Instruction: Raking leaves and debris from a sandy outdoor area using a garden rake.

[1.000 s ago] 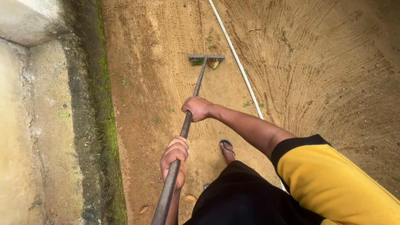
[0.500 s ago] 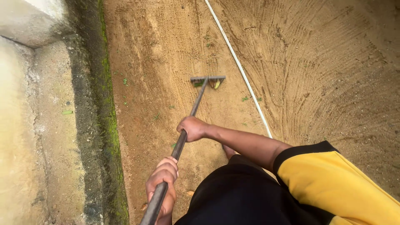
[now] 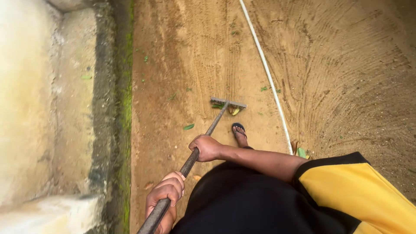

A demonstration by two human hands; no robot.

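Both hands point(image 3: 207, 147) tight on rake point(image 3: 228, 103), leaves under head.

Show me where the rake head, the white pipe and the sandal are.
rake head point(image 3: 228, 103), head view, middle of the toothed metal bar.
white pipe point(image 3: 269, 78), head view, midway along its run on the soil.
sandal point(image 3: 238, 127), head view, dark toe end.

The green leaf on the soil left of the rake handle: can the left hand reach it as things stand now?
Probably not directly. The left hand grips the rake handle low down, and the leaf lies apart on the soil, though nothing blocks the way.
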